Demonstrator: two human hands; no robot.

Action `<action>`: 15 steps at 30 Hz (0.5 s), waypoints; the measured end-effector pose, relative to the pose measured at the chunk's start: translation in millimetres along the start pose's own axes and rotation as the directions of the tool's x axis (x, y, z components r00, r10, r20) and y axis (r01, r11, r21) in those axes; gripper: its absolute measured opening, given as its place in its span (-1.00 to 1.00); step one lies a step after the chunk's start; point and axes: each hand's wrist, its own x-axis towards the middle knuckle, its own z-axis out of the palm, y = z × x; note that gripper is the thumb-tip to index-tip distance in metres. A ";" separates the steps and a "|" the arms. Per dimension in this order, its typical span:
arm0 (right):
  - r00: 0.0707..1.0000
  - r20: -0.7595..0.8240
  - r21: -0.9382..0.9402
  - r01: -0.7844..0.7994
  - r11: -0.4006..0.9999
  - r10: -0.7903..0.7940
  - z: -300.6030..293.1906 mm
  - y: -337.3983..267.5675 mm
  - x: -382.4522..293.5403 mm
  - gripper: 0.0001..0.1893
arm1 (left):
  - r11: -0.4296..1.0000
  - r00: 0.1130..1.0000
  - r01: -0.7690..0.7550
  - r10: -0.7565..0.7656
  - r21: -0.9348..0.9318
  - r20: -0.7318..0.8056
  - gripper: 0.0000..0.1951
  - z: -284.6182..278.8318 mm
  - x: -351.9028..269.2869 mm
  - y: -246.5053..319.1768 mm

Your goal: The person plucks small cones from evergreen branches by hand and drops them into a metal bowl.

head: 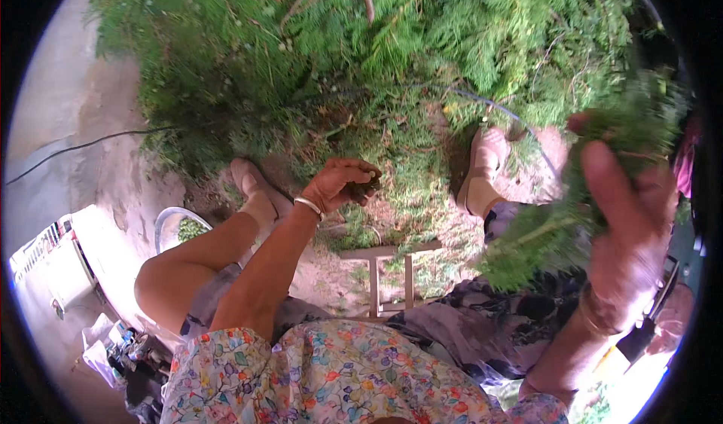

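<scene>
My left hand (339, 184), with a pale bangle at its wrist, is curled shut over a few small dark greenish pieces (364, 187), possibly cones, above the littered ground between my feet. On the right, close to the camera, my right hand (627, 215) grips a feathery green conifer sprig (531, 249). Motion blurs this hand and the foliage around it. Beyond my feet spreads a large heap of cut conifer branches (406, 40). Beside my bent left knee, a round metal basin (164, 220) holds small green pieces (191, 229), partly hidden by the leg.
A wooden frame (374, 283) shows between my legs. One dark cable (90, 144) runs over the ground at left; a bluish hose or cable (497, 106) curves past my right foot. Clothes or bags (133, 356) lie at lower left, near a pale box (70, 274).
</scene>
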 end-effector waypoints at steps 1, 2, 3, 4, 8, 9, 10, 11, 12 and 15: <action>1.000 0.017 -0.019 -0.004 1.000 0.005 -0.7 -2.1 0.3 -0.73 | 0.999 0.998 -0.046 0.046 -0.001 0.039 -0.76 8.6 -7.5 10.1; 0.997 0.049 -0.124 -0.048 0.991 0.054 -0.4 -2.8 -0.8 -0.74 | 0.980 0.984 -0.134 0.148 -0.147 0.096 -0.74 18.3 -16.3 16.9; 0.992 0.099 -0.217 -0.057 0.974 0.080 -3.2 -5.1 0.7 -0.75 | 0.931 0.951 -0.211 0.265 -0.297 0.156 -0.72 27.7 -25.3 23.9; 0.988 0.140 -0.085 -0.060 0.995 0.071 -0.1 -3.7 -0.3 -0.79 | 0.910 0.917 -0.251 0.333 -0.331 0.220 -0.74 36.6 -34.3 32.1; 0.926 0.364 0.116 -0.152 0.982 0.101 10.2 0.2 -1.3 -0.77 | 0.826 0.880 -0.380 0.461 -0.417 0.112 -0.81 81.0 -72.9 53.9; 0.926 0.362 -0.028 -0.101 0.994 0.105 10.5 0.8 -3.2 -0.76 | 0.819 0.863 -0.406 0.490 -0.405 0.124 -0.81 92.1 -83.5 57.5; 0.929 0.367 0.043 -0.056 0.997 0.036 16.7 2.0 -5.0 -0.75 | 0.812 0.870 -0.423 0.488 -0.403 0.071 -0.82 103.0 -94.0 59.6; 0.935 0.353 0.110 -0.001 0.994 -0.038 23.2 2.4 -6.9 -0.74 | 0.804 0.875 -0.438 0.484 -0.402 0.017 -0.82 113.6 -103.6 61.4; 0.930 0.355 0.190 0.023 0.982 -0.090 27.6 2.1 -9.0 -0.73 | 0.808 0.872 -0.445 0.489 -0.386 0.018 -0.83 123.9 -111.9 63.4; 0.911 0.400 0.159 0.033 0.987 -0.095 35.7 -0.1 -13.9 -0.71 | 0.828 0.877 -0.455 0.481 -0.328 -0.002 -0.84 146.7 -131.7 72.2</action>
